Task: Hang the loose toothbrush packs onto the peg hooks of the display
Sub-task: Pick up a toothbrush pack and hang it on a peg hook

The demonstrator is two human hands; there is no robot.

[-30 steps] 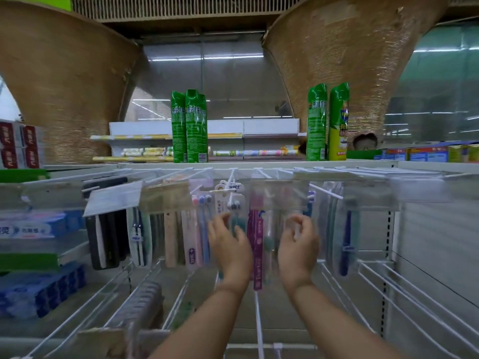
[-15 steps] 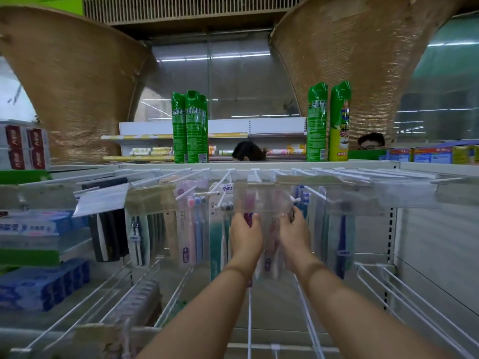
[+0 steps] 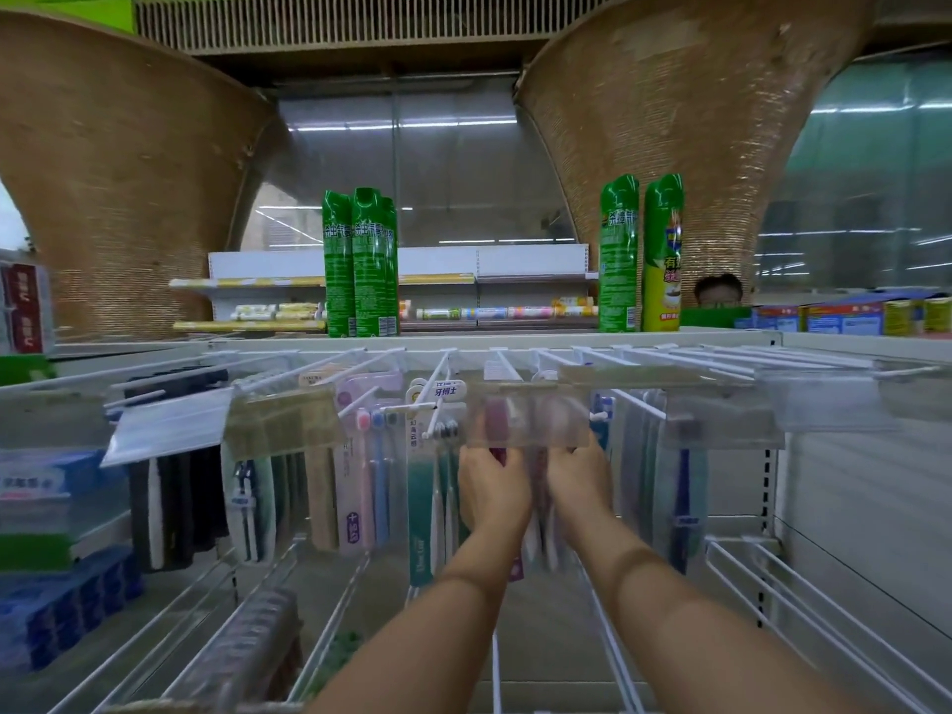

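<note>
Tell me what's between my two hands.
A blurred toothbrush pack, partly magenta, sits between the left hand and right hand, both gripping it, in the head view.

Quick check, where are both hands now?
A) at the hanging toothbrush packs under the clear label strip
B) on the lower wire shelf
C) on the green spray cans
A: left hand and right hand sit side by side at the toothbrush packs, just below the label strip.
</note>
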